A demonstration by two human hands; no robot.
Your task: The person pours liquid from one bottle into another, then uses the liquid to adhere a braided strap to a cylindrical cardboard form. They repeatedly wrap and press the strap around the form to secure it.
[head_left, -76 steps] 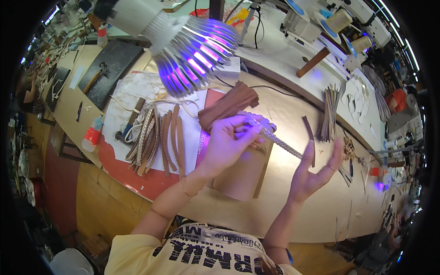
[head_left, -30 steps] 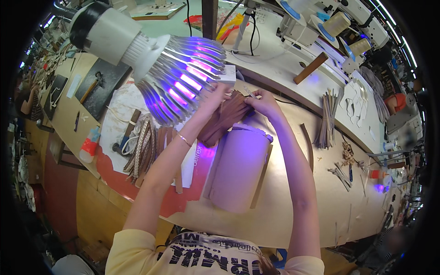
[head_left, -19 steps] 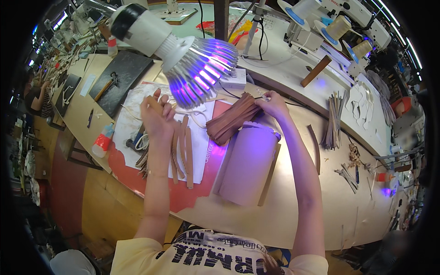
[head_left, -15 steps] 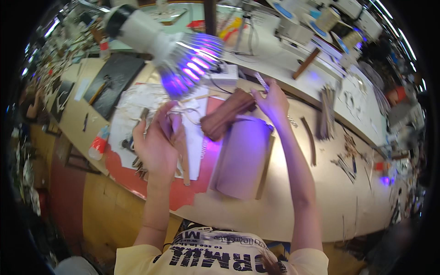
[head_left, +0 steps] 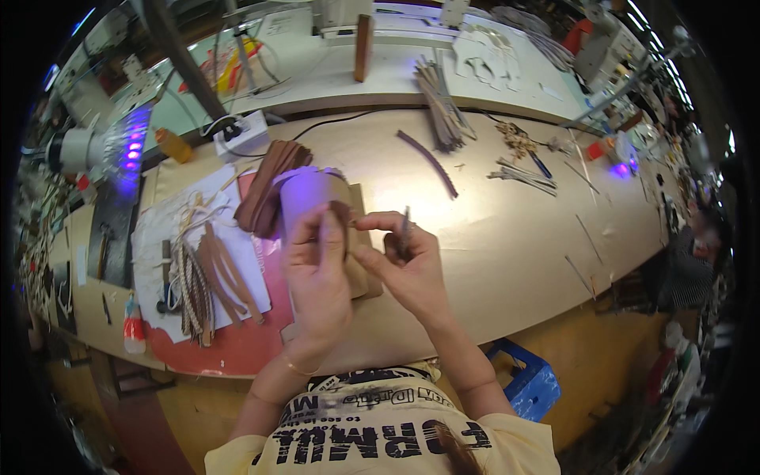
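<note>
Both hands have come back together over the near middle of the desk (head_left: pixel 507 261): left hand (head_left: pixel 317 265) now clamped on a brown leather strip (head_left: pixel 342 226), right hand (head_left: pixel 408 265) pinching a thin tool (head_left: pixel 404 229) beside it, no longer reaching toward the far strip pile (head_left: pixel 269 186).

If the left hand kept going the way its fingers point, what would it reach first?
The left hand points up-frame, away from the body. Past the curled leather piece it holds, the first thing is probably the stack of brown leather strips; depth is unclear.
</note>
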